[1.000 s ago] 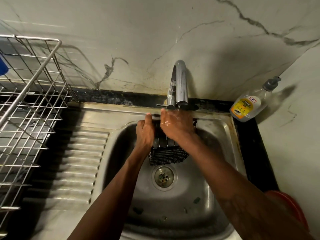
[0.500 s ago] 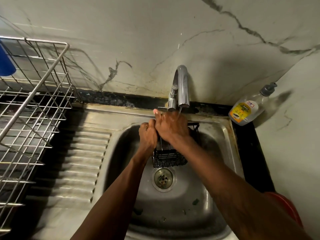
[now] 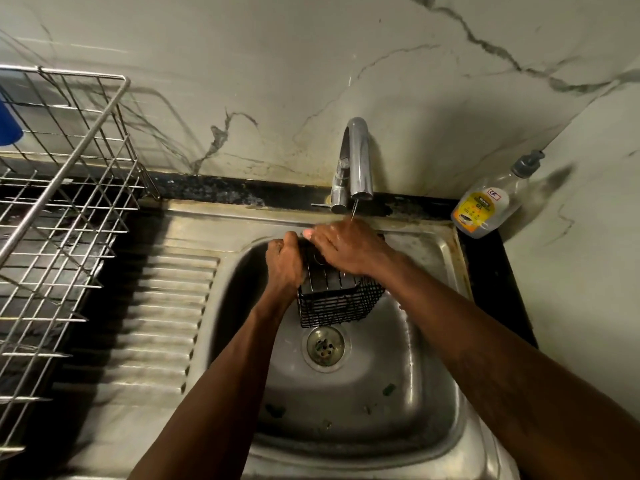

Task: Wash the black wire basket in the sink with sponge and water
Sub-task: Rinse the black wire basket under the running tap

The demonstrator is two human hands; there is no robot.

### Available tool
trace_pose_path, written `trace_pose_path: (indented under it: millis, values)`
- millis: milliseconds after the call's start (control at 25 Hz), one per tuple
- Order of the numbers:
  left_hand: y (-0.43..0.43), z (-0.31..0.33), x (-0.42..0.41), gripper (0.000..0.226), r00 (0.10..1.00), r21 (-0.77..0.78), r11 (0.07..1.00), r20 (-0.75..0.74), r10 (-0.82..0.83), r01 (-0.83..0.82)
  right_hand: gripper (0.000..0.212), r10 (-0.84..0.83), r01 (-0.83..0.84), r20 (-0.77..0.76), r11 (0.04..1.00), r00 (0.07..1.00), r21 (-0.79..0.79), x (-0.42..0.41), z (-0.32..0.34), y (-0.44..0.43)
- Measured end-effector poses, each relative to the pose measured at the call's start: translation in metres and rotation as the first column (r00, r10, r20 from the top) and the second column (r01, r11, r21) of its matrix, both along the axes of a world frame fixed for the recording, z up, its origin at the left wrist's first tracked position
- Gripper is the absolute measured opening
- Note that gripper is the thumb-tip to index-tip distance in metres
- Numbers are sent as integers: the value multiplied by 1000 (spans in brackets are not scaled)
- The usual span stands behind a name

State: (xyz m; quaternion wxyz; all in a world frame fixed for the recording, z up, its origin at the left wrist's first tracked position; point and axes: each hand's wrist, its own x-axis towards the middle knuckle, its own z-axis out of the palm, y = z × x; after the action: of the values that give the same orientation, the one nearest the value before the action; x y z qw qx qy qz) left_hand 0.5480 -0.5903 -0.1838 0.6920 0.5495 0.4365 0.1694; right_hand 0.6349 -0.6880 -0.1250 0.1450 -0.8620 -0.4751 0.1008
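The black wire basket [image 3: 337, 304] is held over the steel sink [image 3: 429, 403], just behind the drain [image 3: 325, 345]. My left hand [image 3: 285, 263] grips the basket's left rim with curled fingers. My right hand [image 3: 346, 249] lies wet across the top of the basket under the chrome tap [image 3: 356, 164], from which a thin stream of water falls. The right hand's fingers reach left toward the left hand; whether they grip the basket is unclear. No sponge shows.
A metal wire dish rack [image 3: 69, 216] stands at the left over the ribbed drainboard [image 3: 166, 317]. A pump bottle of dish liquid [image 3: 485, 206] leans in the back right corner. Marble walls rise behind and to the right. Dark scraps lie in the sink bowl.
The view has drifted slightly, and the basket with both hands sits a little lower in the frame. My right hand has slid left across the basket top toward the left hand.
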Motion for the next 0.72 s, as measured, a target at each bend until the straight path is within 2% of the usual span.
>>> trace_pose_path:
  millis: [80,120,200,280,400,480,520,600,720]
  values:
    - [1,5,-1,20,1000,12,1000,14,8,-8,34,90,-93,45,993,995,76,4,-9,-21]
    - [1,6,-1,20,1000,21,1000,22,16,-16,29,93,-93,3,986,996,141,8,-12,-30]
    - [0,8,4,24,1000,48,999,28,1,-2,33,15,17,-139,974,990,226,13,-11,-34]
    - [0,10,7,24,998,48,999,61,6,-9,33,-75,139,-269,965,960,224,20,-9,-32]
    - [0,12,11,25,998,34,998,29,53,-54,39,-175,227,-322,965,931,133,25,-11,-35]
    - [-3,14,13,28,999,71,996,12,45,-45,46,-323,340,-243,940,915,30,17,-14,-34]
    - [-5,18,13,30,999,100,994,8,35,-36,48,-334,333,-122,942,935,-34,8,-16,-30]
    - [-3,16,12,33,1000,147,989,-17,13,-11,57,-221,224,39,969,975,-107,-18,-16,-10]
    - [1,2,5,48,999,149,989,-46,18,-11,55,-84,92,170,995,982,-41,-32,-13,5]
